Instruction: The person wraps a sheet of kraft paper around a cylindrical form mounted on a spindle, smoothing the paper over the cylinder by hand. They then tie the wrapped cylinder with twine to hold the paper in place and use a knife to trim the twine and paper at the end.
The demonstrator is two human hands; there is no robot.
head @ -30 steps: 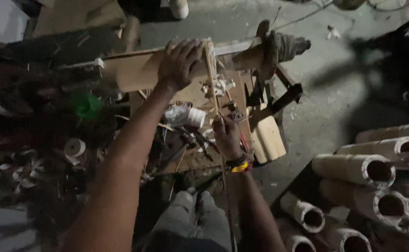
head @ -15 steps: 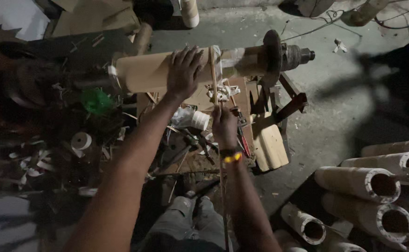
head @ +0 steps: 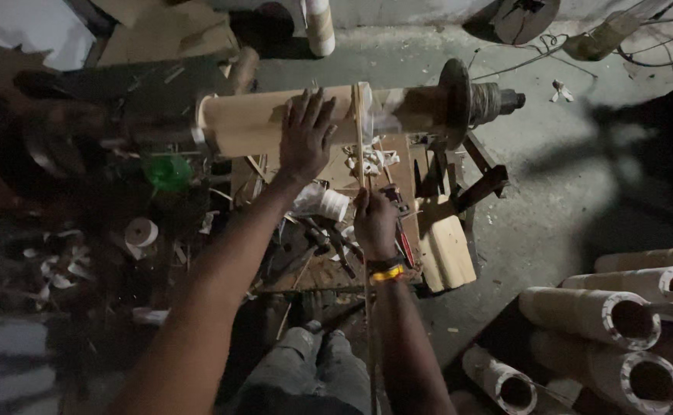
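The left hand [head: 305, 134] is lying flat, fingers spread, on top of a long pale tan cylinder [head: 252, 123] mounted sideways on a spindle. It is pressing rather than gripping; nothing is enclosed in it. The flat palm looks suited to steadying the roll or feeling its surface.

The right hand [head: 375, 223] is closing around a thin pale wooden strip [head: 359, 131]. The strip is running up from the fist, crossing the cylinder just right of the left hand's fingers, and it is also reaching down below the wrist toward the person's knees. Holding it low gives the hand leverage while the far end is lying against the roll. A yellow and black band [head: 386, 270] is sitting on that wrist.

Right of the strip, the cylinder is meeting a dark round metal disc [head: 455, 100] and a wound shaft end [head: 494, 100], both resting on a dark metal stand [head: 478, 184]. Below the left palm, a cluttered wooden work board [head: 329, 265] is holding a small white roll [head: 325, 204] and assorted dark tools, too dim to identify. Left of the arm are a green plastic object [head: 169, 170] and a white tape roll [head: 142, 232]. Well right of the gripping hand, a stack of pale hollow tubes [head: 598, 315] is lying on the concrete floor [head: 582, 169].
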